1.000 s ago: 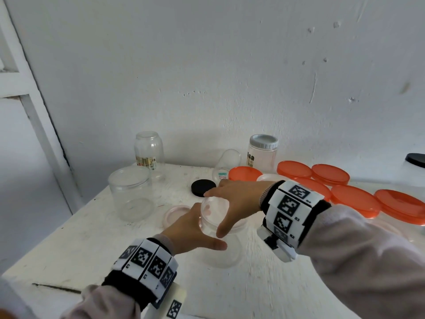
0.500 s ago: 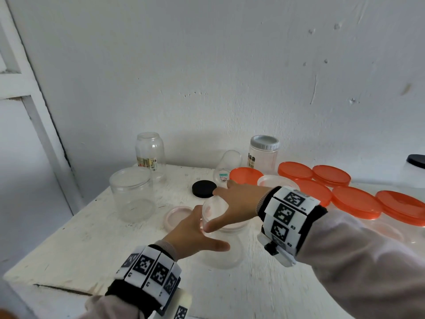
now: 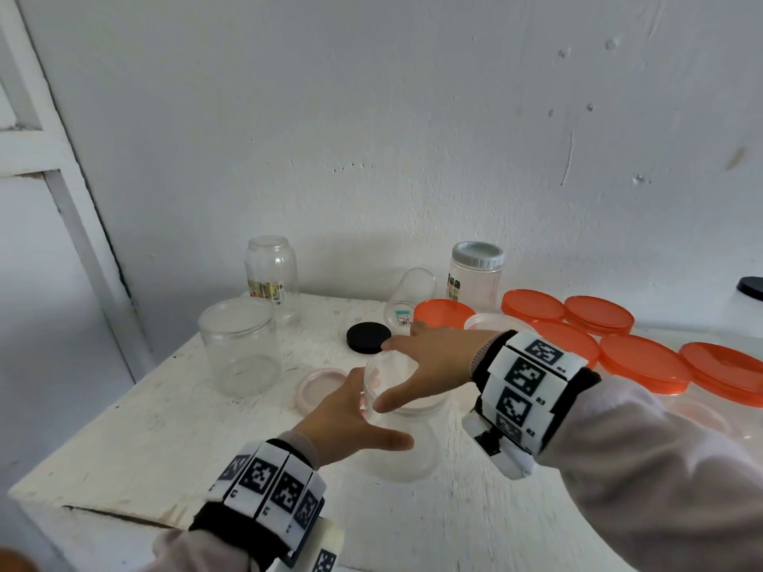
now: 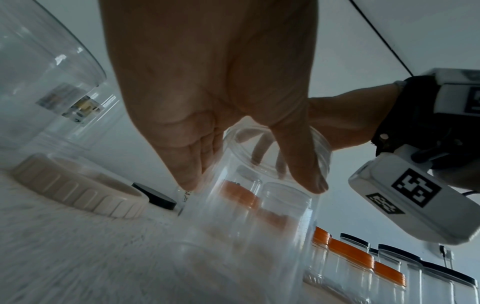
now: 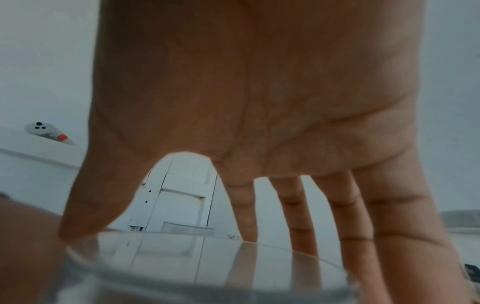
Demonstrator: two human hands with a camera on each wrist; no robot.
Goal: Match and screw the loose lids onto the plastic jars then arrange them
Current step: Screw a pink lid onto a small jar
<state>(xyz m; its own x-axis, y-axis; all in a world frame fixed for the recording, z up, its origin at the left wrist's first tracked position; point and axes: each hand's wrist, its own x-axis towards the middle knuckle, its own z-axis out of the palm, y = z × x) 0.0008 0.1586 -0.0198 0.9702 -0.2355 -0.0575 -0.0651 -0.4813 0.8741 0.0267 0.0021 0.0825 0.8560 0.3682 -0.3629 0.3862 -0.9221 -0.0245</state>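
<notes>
Jar (image 3: 398,443) stands near the black lid (image 3: 368,337); our left hand (image 3: 351,423) wraps it, right hand (image 3: 429,365) spreads fingers on its clear lid (image 3: 406,386). Tilted seating could cross-thread.

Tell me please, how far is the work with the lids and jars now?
Done: the grey-lidded jar at the wall and several orange-lidded jars on the right are closed. In hand: the left hand grips the clear jar while the right hand sets a clear lid on it. Left: two open jars, a black lid and a pink lid.
</notes>
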